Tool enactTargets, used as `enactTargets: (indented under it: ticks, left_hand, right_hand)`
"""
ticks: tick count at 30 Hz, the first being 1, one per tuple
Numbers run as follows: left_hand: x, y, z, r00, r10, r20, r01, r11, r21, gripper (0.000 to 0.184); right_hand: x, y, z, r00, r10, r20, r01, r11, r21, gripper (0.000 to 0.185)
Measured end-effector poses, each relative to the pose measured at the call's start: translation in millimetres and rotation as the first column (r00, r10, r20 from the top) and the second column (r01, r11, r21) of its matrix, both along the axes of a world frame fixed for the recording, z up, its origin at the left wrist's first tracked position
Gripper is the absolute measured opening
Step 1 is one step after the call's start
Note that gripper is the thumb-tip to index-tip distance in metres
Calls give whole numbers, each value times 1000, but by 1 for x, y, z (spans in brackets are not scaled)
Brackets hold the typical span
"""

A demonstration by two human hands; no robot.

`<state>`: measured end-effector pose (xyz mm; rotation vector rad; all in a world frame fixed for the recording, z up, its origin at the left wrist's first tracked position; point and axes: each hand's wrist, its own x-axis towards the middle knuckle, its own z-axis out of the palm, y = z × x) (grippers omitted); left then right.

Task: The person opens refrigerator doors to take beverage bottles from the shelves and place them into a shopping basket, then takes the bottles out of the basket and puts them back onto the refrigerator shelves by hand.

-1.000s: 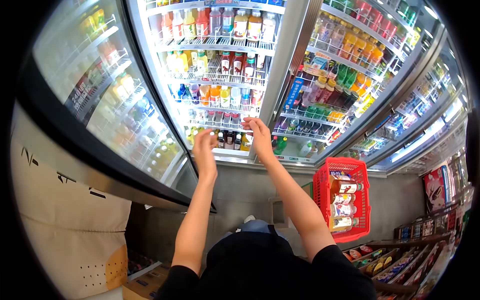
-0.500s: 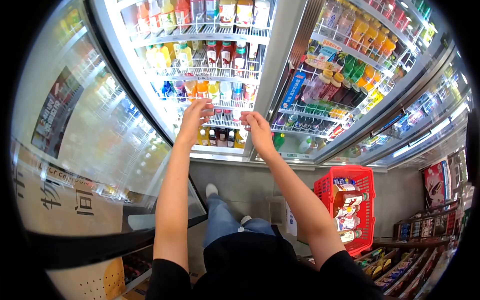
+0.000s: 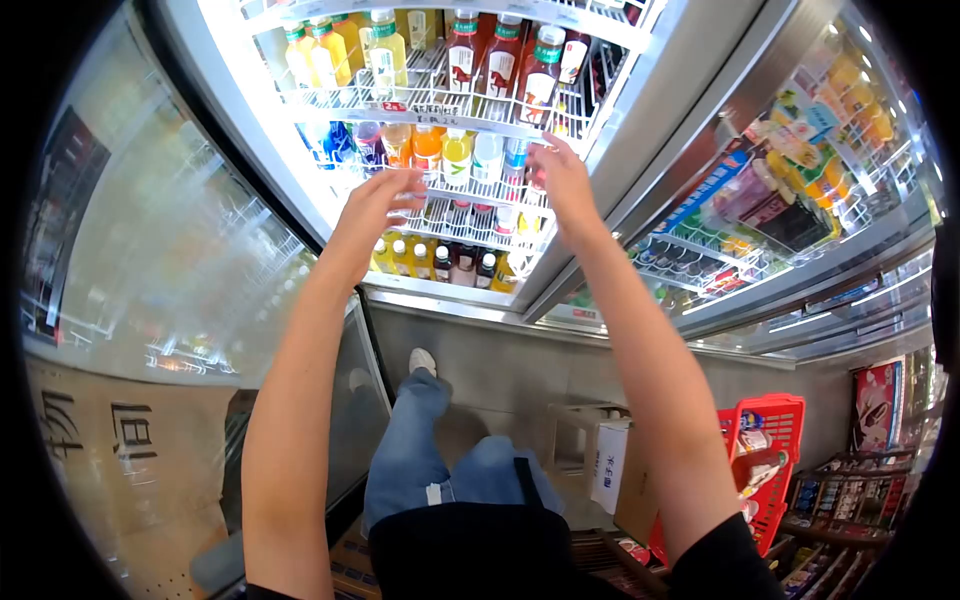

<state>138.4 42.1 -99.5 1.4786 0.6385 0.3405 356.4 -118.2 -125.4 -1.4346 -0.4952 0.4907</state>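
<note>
So from the head view, both bare hands are up in front of an open drinks fridge, and neither one seems to be holding anything. Left hand [image 3: 375, 208] is let go and loose, fingers a bit curled and pointing inward, near the row with the orange bottle [image 3: 427, 150] and the yellow bottle [image 3: 456, 158]. Right hand [image 3: 566, 188] is loose too, fingers bent toward the left, just beside the blue-labelled bottle [image 3: 516, 155] at the end of that same row. Can't tell if the fingertips actually touch it. Those bottles stand upright below the shelf rail [image 3: 470, 125], and a dark red bottle [image 3: 539, 82] stands on the shelf above, over the right hand.

Glass door [image 3: 190, 210] is swung open on the left, next to the left forearm. Down at lower right there's a red basket [image 3: 785, 425] with bottles lying in it, partly behind the right arm, plus a cardboard box [image 3: 638, 485] nearby.
</note>
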Motion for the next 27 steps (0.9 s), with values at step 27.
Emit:
enactTargets:
  ticks: [27]
  left_hand:
    - [321, 55, -47, 965, -220, 142, 171, 940, 295, 45]
  right_hand:
    - [180, 91, -9, 926, -145, 349, 232, 947, -223, 46]
